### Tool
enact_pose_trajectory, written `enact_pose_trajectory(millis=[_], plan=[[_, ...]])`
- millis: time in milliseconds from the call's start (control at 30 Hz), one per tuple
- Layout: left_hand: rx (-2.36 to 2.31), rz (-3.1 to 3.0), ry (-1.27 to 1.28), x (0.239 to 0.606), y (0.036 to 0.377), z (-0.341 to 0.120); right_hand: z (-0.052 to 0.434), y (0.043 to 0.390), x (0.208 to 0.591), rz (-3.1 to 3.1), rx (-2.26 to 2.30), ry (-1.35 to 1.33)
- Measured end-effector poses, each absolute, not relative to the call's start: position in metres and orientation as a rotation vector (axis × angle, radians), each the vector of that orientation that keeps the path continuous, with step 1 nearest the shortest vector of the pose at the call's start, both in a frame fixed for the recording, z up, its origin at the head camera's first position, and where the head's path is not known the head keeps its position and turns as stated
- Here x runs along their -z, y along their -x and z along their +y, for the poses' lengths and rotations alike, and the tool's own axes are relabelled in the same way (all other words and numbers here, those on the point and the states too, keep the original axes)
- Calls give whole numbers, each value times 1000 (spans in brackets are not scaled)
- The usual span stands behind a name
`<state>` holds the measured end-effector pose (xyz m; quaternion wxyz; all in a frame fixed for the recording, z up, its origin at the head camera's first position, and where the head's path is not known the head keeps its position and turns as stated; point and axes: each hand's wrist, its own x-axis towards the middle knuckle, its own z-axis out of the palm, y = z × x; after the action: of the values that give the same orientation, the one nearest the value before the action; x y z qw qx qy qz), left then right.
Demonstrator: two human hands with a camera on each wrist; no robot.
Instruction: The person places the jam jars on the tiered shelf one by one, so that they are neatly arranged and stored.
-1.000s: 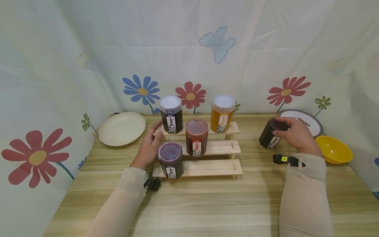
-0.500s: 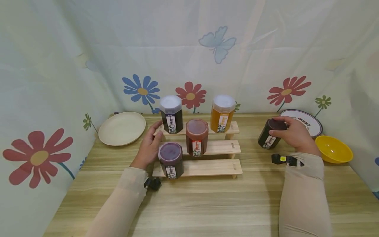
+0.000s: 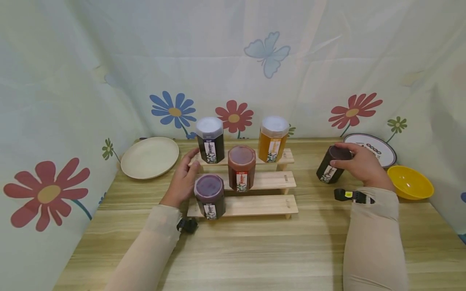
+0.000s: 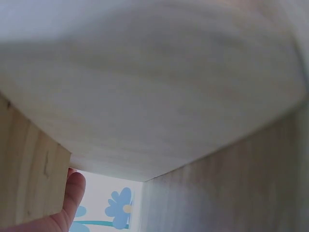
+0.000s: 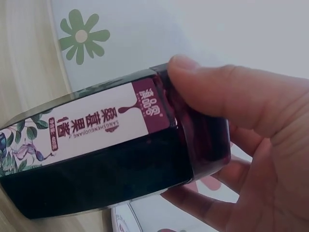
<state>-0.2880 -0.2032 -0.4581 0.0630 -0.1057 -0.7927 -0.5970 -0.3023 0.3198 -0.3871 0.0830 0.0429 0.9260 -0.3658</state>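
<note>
In the head view my left hand (image 3: 183, 176) holds the left end of a three-step wooden rack (image 3: 262, 205). In the left wrist view the thumb (image 4: 73, 193) shows past the edge of a wooden board. My right hand (image 3: 365, 166) grips a dark mulberry jam jar (image 3: 326, 174) by its lid, right of the rack. The right wrist view shows the thumb on the near side of the lid and fingers on the far side. On the rack stand a black jar (image 3: 212, 149), an amber jar (image 3: 271, 147), a red-brown jar (image 3: 242, 176) and a purple-lidded jar (image 3: 210, 206).
A cream plate (image 3: 150, 157) lies at the back left of the wooden table (image 3: 255, 254). At the back right are a dark-rimmed white plate (image 3: 387, 155), partly behind my right hand, and a yellow bowl (image 3: 409, 182). A flower-printed curtain (image 3: 204, 60) stands behind.
The right hand and the jam jar in it have shifted slightly left. My left hand and the jars on the rack have stayed in place.
</note>
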Motion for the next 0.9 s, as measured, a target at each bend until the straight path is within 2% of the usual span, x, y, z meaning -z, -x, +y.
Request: enact_pose_trajectory(millis=[500,900], plan=[[1773,-2381,347,463,291,-206,319,298,380,2809,1022,-75],[1782,-2374,352,463,291,-205,303,272,346,2850,948,275]])
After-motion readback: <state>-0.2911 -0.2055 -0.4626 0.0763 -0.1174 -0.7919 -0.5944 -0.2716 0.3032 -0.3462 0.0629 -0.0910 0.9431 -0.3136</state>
